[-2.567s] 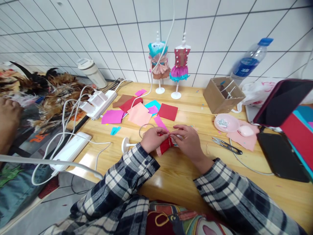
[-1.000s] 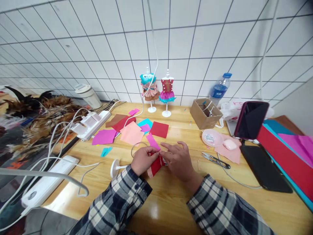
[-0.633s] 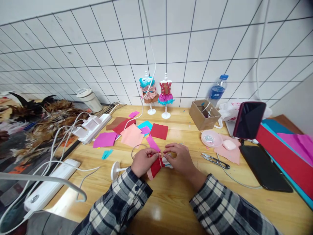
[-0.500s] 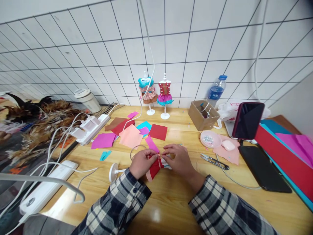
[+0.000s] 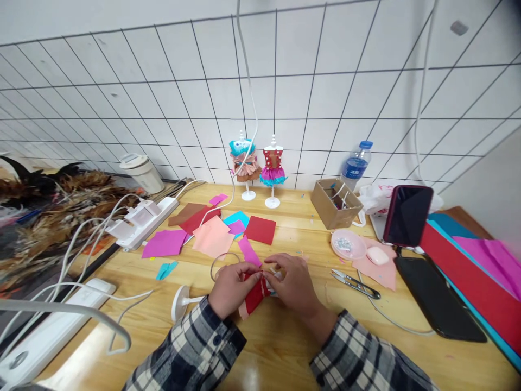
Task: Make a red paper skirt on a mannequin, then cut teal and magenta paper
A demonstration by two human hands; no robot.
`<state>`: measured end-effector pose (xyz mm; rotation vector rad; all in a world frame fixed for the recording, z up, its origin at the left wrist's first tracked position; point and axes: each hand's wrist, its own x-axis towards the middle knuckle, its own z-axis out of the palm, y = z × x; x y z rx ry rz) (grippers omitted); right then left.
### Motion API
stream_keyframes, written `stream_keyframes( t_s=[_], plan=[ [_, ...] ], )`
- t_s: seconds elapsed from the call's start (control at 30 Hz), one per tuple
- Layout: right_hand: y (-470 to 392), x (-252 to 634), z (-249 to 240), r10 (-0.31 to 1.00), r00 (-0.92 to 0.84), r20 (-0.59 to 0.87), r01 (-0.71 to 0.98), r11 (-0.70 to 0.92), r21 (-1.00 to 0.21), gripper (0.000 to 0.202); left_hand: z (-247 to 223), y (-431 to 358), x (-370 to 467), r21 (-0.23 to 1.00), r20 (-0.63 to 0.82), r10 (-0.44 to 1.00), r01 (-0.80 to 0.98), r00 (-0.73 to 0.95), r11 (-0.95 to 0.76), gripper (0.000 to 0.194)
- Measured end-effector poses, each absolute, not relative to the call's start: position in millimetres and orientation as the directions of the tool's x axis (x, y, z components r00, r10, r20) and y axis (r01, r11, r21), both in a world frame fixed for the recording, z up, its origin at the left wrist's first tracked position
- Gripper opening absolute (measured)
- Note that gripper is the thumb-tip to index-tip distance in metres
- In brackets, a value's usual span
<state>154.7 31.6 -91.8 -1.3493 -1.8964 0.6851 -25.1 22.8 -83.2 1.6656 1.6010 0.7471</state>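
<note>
A small mannequin in a red skirt (image 5: 254, 296) with a pale pink hem lies on its side between my hands, near the middle of the table. My left hand (image 5: 233, 285) has thumb and fingertips pinched on its waist. My right hand (image 5: 293, 282) is also closed on it, just to the right, fingertips nearly meeting the left ones. Its white round base (image 5: 179, 304) sticks out left of my left wrist. A thin ring (image 5: 212, 266) lies behind my left hand. Beyond my fingertips is a magenta paper strip (image 5: 248, 251).
Two dressed mannequins (image 5: 273, 168) stand by the tiled wall. Coloured sheets (image 5: 214, 237) lie behind my hands. To the right are snips (image 5: 354, 283), a pink bead dish (image 5: 348, 244), a cardboard box (image 5: 336, 203) and phones (image 5: 439, 298). Power strips (image 5: 148, 220) and cables lie left.
The view has tilted up slightly, so the table things appear lower. My hands stay at the red skirt, with the fingertips shifted only slightly.
</note>
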Motion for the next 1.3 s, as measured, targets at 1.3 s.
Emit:
stream_keyframes(
  t_s=[1.3],
  plan=[
    [47.3, 235.2, 7.6, 0.008, -0.696, 0.718, 0.353, 0.875, 0.331, 0.039, -4.3, -21.0, -47.6, 0.945, -0.264, 0.594, 0.326, 0.76, 0.002, 0.044]
  ],
)
